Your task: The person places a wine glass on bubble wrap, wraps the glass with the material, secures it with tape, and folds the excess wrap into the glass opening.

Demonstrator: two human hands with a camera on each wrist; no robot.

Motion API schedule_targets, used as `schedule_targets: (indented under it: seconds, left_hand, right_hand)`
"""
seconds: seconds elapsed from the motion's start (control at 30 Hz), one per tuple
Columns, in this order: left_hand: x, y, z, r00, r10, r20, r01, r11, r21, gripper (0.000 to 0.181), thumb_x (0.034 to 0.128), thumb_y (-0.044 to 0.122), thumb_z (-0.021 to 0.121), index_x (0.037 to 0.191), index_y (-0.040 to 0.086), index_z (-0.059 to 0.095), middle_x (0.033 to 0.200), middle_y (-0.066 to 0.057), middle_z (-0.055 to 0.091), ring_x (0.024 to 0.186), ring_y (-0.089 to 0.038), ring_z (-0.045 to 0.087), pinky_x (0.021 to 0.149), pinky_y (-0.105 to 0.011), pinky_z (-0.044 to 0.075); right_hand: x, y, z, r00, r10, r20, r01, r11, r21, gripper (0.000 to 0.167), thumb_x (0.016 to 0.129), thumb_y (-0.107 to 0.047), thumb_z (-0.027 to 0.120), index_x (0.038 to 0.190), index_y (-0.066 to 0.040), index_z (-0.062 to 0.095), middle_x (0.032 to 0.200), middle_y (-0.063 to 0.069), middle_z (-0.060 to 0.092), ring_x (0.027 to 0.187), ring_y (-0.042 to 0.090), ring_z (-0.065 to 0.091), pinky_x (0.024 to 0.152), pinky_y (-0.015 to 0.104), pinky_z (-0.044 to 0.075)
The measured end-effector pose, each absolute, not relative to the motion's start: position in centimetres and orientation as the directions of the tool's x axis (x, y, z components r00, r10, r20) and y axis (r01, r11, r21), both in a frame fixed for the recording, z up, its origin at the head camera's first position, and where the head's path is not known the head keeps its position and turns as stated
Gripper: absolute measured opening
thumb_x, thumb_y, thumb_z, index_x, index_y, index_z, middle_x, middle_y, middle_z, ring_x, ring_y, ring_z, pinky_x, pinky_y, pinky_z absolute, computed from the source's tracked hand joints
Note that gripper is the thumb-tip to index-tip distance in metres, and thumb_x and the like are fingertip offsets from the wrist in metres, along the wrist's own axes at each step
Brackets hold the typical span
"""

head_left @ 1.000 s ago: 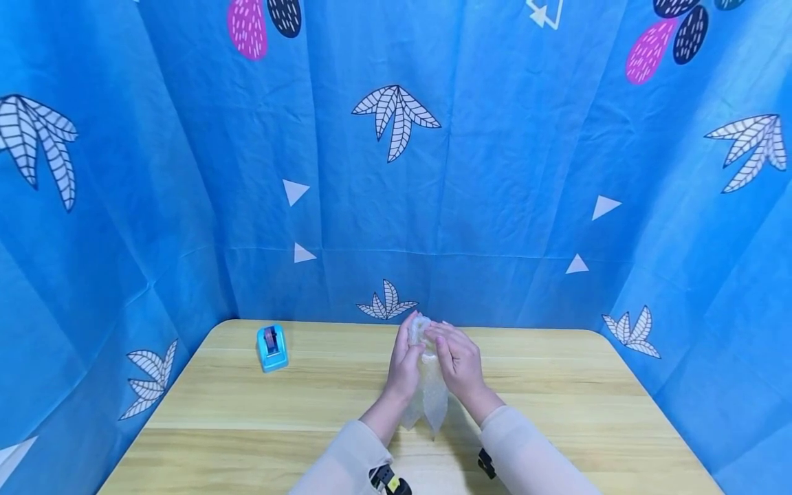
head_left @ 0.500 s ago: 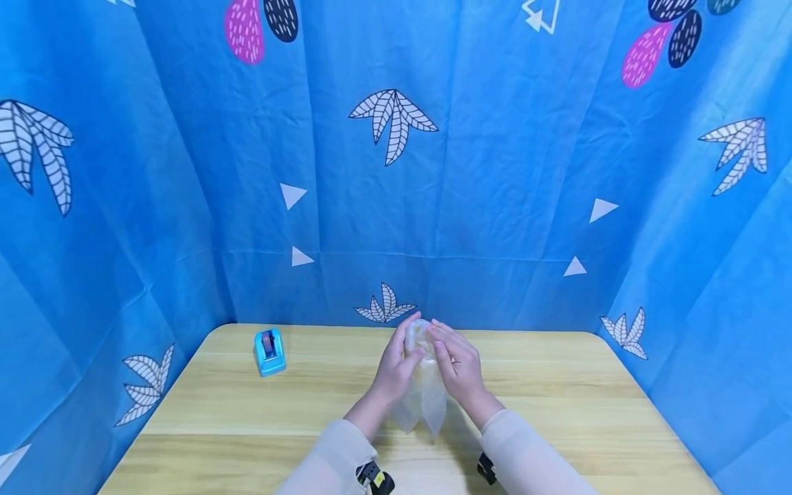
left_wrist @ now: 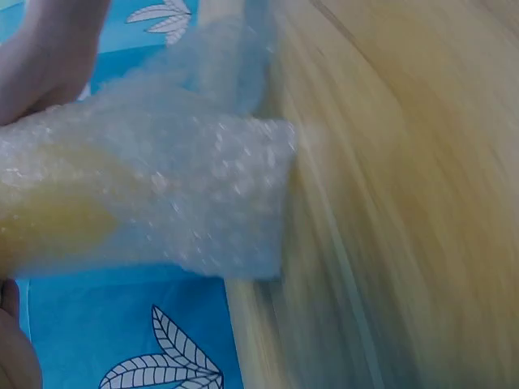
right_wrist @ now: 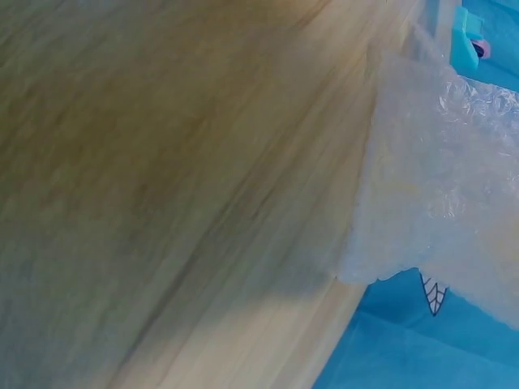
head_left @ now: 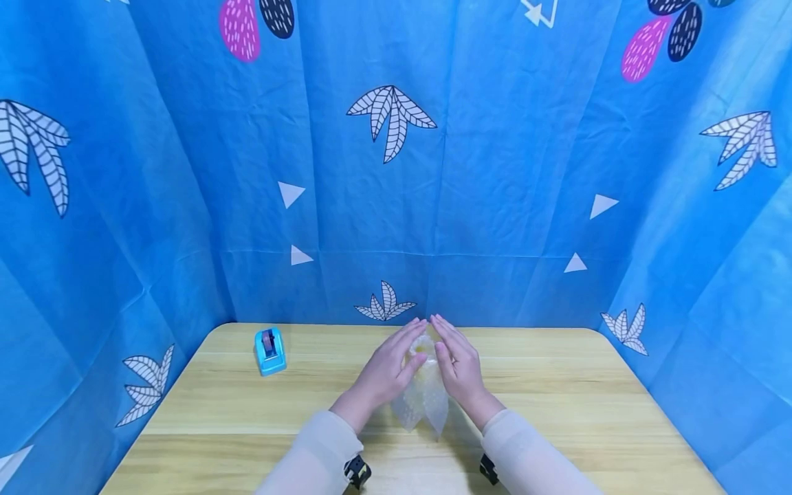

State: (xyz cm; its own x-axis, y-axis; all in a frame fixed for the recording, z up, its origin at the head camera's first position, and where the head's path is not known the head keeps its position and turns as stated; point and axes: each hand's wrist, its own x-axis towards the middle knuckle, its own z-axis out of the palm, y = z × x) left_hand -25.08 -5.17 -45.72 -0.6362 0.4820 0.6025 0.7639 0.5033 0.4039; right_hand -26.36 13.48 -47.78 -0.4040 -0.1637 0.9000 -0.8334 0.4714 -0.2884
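A bundle of clear bubble wrap is between the two hands at the middle of the table, its pointed loose corners hanging toward the person. Something yellow shows through the bubble wrap in the left wrist view; its kind cannot be made out. The left hand lies along the bundle's left side, fingers extended, thumb toward the wrap. On the right side, the right hand also has its fingers extended, the tips of both hands nearly meeting above the bundle. Much of the palms' contact is hidden.
A light blue tape dispenser stands at the back left of the wooden table. Blue printed cloth encloses the table at the back and sides. Black wrist-worn devices show below the sleeves.
The left hand has swung outward at the wrist, and its fingers have straightened. The right fingertips have left the wrap's top edge and now point up. The bundle stays between the palms.
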Motion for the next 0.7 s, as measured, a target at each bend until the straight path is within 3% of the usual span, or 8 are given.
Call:
schedule_targets:
  seconds: [0.17,0.37,0.7]
  left_hand:
    - [-25.29,-5.81,-45.65,-0.603,0.545,0.582,0.780,0.556,0.288,0.056,0.1073,0.043,0.038,0.154,0.011,0.038,0.159,-0.002,0.037,0.148,-0.020,0.028,0.119,-0.043,0.028]
    - [-25.65,-6.03,-45.60,-0.514,0.586,0.626,0.821,0.548,0.161,0.059,0.1069,0.048,0.031,0.147,0.008,0.049,0.152,-0.006,0.047,0.146,-0.021,0.034,0.117,-0.040,0.032]
    - [-25.91,-5.59,-45.66,-0.444,0.565,0.696,0.859,0.488,0.152,0.049,0.1065,0.043,0.039,0.135,0.009,0.061,0.142,-0.005,0.057,0.142,-0.022,0.041,0.114,-0.039,0.037]
  right_hand:
    - [-26.37,13.39,-47.80,-0.386,-0.174,0.906,-0.837,0.478,-0.264,0.047,0.109,-0.030,0.040,0.131,0.007,0.060,0.131,0.026,0.060,0.126,0.036,0.056,0.114,0.030,0.036]
    - [-26.27,13.46,-47.68,-0.375,-0.175,0.911,-0.836,0.488,-0.250,0.047,0.109,-0.029,0.040,0.131,0.006,0.060,0.131,0.025,0.061,0.126,0.035,0.057,0.113,0.032,0.038]
    - [-26.38,13.57,-47.81,-0.363,-0.161,0.918,-0.834,0.495,-0.243,0.049,0.110,-0.030,0.037,0.130,0.008,0.060,0.135,0.020,0.060,0.127,0.035,0.056,0.114,0.030,0.037]
